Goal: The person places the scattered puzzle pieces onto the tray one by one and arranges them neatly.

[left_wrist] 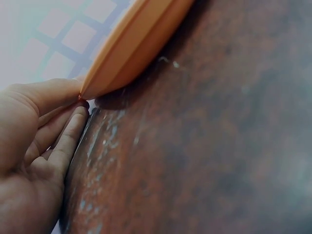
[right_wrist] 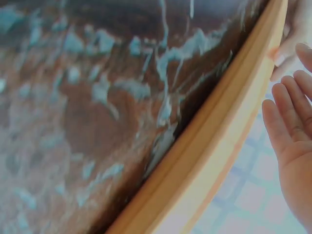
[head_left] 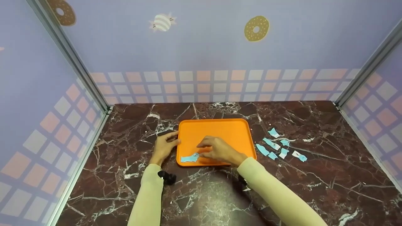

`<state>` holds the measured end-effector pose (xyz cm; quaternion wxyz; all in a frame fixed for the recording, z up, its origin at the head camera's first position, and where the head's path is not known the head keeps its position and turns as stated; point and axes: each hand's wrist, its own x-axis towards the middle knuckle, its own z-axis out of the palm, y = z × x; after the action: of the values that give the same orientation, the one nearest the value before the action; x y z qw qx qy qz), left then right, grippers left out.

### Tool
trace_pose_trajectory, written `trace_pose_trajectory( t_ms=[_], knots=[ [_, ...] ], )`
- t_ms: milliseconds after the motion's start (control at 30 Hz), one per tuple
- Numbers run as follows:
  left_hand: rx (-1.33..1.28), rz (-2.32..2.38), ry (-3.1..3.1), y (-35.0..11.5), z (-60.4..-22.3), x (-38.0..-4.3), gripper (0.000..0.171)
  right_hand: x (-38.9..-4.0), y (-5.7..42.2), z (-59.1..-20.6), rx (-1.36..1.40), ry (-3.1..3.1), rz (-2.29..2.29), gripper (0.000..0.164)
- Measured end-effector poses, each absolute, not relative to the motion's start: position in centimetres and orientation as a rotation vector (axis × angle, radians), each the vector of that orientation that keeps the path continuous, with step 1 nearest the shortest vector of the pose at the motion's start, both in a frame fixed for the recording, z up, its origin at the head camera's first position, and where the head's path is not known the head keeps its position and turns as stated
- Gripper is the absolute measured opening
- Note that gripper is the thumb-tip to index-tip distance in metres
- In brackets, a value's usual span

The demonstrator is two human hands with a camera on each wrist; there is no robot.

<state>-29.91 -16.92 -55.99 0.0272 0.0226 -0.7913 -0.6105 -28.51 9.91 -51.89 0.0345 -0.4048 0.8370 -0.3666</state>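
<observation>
An orange tray (head_left: 216,128) lies on the marbled table. My left hand (head_left: 165,146) holds its left edge. In the left wrist view, the thumb and fingers (left_wrist: 73,119) pinch the tray's rim (left_wrist: 131,53). Light-blue torn paper pieces (head_left: 188,158) lie together near the tray's front left corner. My right hand (head_left: 220,150) hovers over the tray just right of them, thumb and forefinger apart. In the right wrist view, the fingers of the right hand (right_wrist: 297,131) are loosely extended above the tray's rim (right_wrist: 195,170), and I see nothing between them.
Several more torn blue-and-white paper scraps (head_left: 271,144) lie scattered on the table (head_left: 314,182) right of the tray. A patterned back wall (head_left: 204,47) and side walls enclose the table. Each wrist carries a black device, the left one (head_left: 168,178) showing most.
</observation>
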Motion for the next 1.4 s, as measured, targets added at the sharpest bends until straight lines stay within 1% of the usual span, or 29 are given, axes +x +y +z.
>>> trace_pose_trajectory(
  t_ms=[300,1033,1400],
  knots=[
    [0.077,-1.884,-2.456,-16.9,-56.0,-29.9,0.043,-28.7,12.1,-51.1,-1.151,2.567,-1.243,0.033],
    [0.097,-1.897,-2.469,-17.0,-55.9,-29.6,0.044,-29.6,19.8,-49.6,-1.044,2.796,-1.283,0.034],
    [0.075,-1.887,-2.465,-17.0,-55.8,-29.8,0.043,-29.6,23.1,-49.2,-0.890,2.871,-1.289,0.032]
  ],
)
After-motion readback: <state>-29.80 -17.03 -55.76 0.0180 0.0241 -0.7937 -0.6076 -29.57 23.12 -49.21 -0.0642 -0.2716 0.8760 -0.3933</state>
